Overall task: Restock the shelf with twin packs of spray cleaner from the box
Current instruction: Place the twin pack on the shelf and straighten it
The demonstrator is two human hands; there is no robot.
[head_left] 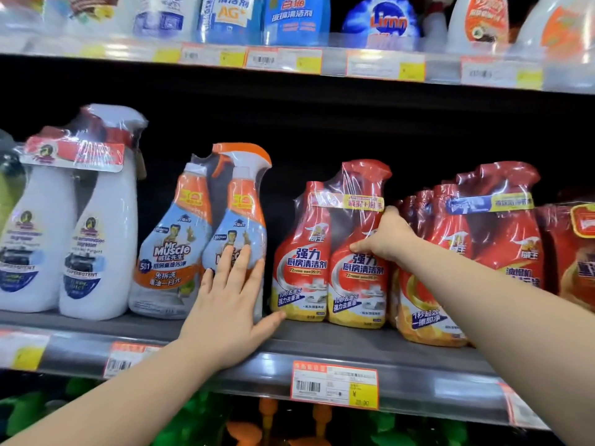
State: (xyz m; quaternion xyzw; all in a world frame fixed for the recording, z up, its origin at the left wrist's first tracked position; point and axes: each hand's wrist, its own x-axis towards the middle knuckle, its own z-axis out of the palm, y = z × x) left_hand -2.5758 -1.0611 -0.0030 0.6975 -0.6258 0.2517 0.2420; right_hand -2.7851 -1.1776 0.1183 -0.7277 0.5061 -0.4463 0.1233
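— How is the left hand (230, 304) held?
— It is laid flat against the front of the orange-capped twin pack (180, 249), with the fingers straight and slightly spread. Nothing is grasped. The thumb is stretched out to the right, low over the shelf (354, 344).

— And the right hand (386, 241)?
— The arm is extended from the lower right. The red twin pack (306, 255) is gripped at its right edge: the thumb is pressed on the front label and the fingers are curled round behind, mostly hidden.

— Where is that pack found?
— It is stood upright on the shelf, between the orange-capped pack and a row of further red packs (467, 252), close against the latter.
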